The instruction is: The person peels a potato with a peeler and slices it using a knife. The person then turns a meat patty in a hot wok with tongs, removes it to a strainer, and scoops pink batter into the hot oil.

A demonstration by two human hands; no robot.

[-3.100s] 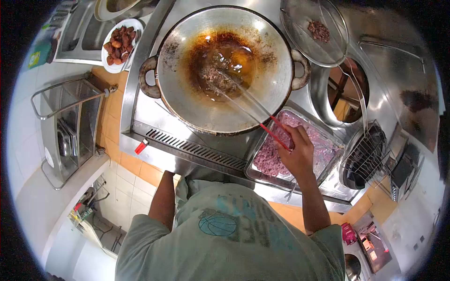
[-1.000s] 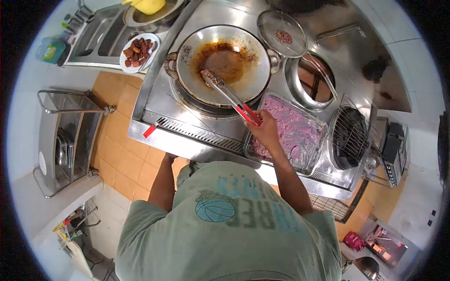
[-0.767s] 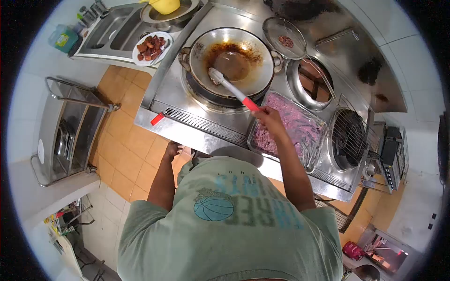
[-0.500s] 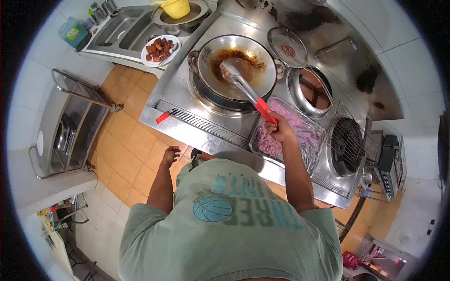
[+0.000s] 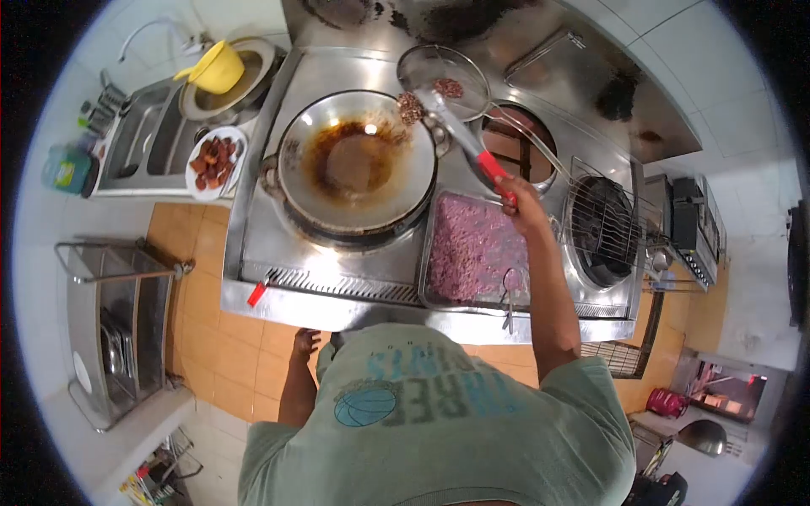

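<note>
My right hand (image 5: 525, 205) is closed around the red handles of metal tongs (image 5: 460, 131). A brown, rough-looking clump of food (image 5: 411, 108) is held in their tips, above the wok's right rim beside the strainer. The wok (image 5: 405, 173) holds a shallow layer of brownish oil. Another brown clump (image 5: 447, 88) lies in the round mesh strainer (image 5: 468, 67). Below my right forearm is a metal tray of pinkish-purple grainy mixture (image 5: 472, 240), with a spoon (image 5: 511, 295) at its front. My left hand (image 5: 306, 342) hangs empty by the stove's front edge, fingers apart.
A plate of reddish-brown chunks (image 5: 216, 162) stands by the sink (image 5: 173, 148), near a yellow dipper (image 5: 218, 69). A wire rack (image 5: 612, 215) covers a dark burner at right. Another red-handled tool (image 5: 257, 293) lies at the stove's front left. A metal cart (image 5: 126, 320) stands left.
The tongs have risen out of the wok toward the strainer, carrying the brown clump. The camera view has shifted. My left hand still hangs low.
</note>
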